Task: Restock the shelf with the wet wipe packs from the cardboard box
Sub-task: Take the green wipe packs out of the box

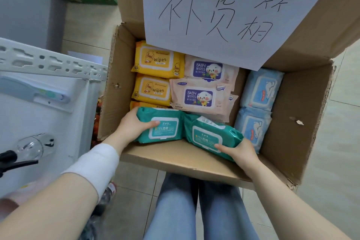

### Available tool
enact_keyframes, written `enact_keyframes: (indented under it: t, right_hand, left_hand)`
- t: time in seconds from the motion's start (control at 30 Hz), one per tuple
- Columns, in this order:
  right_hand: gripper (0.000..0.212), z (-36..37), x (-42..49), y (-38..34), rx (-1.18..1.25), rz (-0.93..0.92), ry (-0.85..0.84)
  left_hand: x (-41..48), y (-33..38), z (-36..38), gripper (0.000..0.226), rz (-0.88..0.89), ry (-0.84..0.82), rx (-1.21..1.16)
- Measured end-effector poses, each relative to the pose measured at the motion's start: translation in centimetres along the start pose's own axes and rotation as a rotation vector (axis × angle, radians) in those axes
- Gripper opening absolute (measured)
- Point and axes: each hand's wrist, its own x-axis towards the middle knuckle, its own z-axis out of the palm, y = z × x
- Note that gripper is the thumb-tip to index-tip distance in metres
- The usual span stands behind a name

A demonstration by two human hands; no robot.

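Your left hand (134, 124) grips one teal plastic wet wipe pack (162, 129) by its left end. Your right hand (240, 152) grips a second teal pack (209, 134), which is tilted. Both are at the near side of the open brown cardboard box (296, 107). Behind them you have three yellow packs (157, 60), at least two pale pink packs (198, 96) and two light blue packs (261, 87). The white metal shelf (48, 60) stands just left of the box.

One box (303, 103) holds three yellow packs (155, 60), two pink packs (198, 97), two blue packs (261, 87), two green packs (161, 126).
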Motion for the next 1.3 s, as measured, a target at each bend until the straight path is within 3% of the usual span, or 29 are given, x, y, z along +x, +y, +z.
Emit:
enact_keyframes:
  t: [0.17, 0.27, 0.33, 0.47, 0.67, 0.97, 1.07, 1.13, 1.23, 1.3]
  right_hand:
    - [0.045, -2.1, -5.0, -2.3, 0.074, -0.110, 0.094]
    - [0.042, -4.6, -9.1, -3.6, 0.175, -0.138, 0.081]
    - [0.049, -6.1, -11.7, -4.7, 0.224, -0.155, 0.011]
    - [0.094, -8.2, -18.0, -8.1, 0.280, -0.267, -0.156]
    - [0.092, -7.5, -28.8, -15.3, 0.267, -0.506, -0.427]
    - [0.094, 1.4, -42.6, -24.1, 0.196, -0.720, -0.729]
    - [0.056, 5.7, -45.9, -26.0, 0.158, -0.760, -0.832]
    - [0.046, 9.0, -47.7, -27.5, 0.127, -0.788, -0.868]
    - [0.052, 15.0, -50.2, -29.7, 0.050, -0.838, -0.904]
    - [0.081, 19.0, -51.6, -30.9, -0.012, -0.870, -0.883]
  left_hand:
    - [-5.6, 1.6, -0.7, 0.045, 0.144, 0.236, 0.053]
    - [-10.8, 2.4, -2.5, 0.051, 0.187, 0.411, -0.068]
    - [-15.2, 3.1, -3.7, 0.052, 0.208, 0.520, -0.199]
    - [-26.1, 3.9, -6.0, 0.045, 0.328, 0.679, -0.506]
    - [-42.3, 3.4, -9.6, 0.028, 0.564, 0.939, -0.862]
    - [-58.9, -4.5, -16.6, 0.015, 0.732, 1.250, -1.110]
    - [-61.8, -8.6, -18.9, 0.015, 0.739, 1.340, -1.167]
    - [-63.3, -11.7, -20.7, 0.015, 0.741, 1.384, -1.220]
    - [-64.9, -16.3, -23.5, 0.015, 0.748, 1.425, -1.254]
    - [-65.3, -18.9, -25.4, 0.016, 0.741, 1.429, -1.263]
